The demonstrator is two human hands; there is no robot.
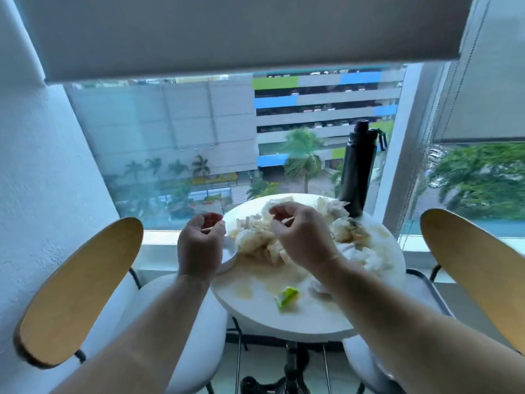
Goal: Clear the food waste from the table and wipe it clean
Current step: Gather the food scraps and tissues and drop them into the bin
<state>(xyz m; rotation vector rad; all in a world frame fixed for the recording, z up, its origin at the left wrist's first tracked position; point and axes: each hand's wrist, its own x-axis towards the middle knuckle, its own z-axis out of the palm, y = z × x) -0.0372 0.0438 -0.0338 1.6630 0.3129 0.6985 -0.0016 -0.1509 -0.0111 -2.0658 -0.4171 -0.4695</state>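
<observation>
Left hand [200,243]: fingers curled, thumb and forefinger pinching a short stick [206,229]. It hangs just off the table's left edge, over the rim of a white plate [227,261].
Right hand [302,237]: the same pinch on a second stick [287,220]. It hovers over the scrap heap, knuckles toward me.
Sticks: both thin and pale. I cannot tell whether they are toothpicks or bits of food. Each lies roughly level, with its long axis left to right.
Scrap heap [255,241]: pale food waste piled in the middle and far part of the round table [284,322], between my two hands. Where the plate ends under the heap is not clear.
Key relation: the heap sits directly under my right hand and just to the right of my left. The right hand is nearer. The plate rim is nearest the left.
Green scrap [287,297]: lies alone near the table edge closest to me, well apart from the heap and left of my right forearm.
Smears [245,292]: brownish wet patches on the bare top between the heap and the green scrap.
Crumpled tissue [366,258]: white wads on the right side of the table.
Bottle [356,172]: black, standing upright at the far right rim.
Judgement: clearing is barely begun and wiping not yet possible. Both pinches are occupied, so each stick needs dropping before either hand can gather more.
</observation>
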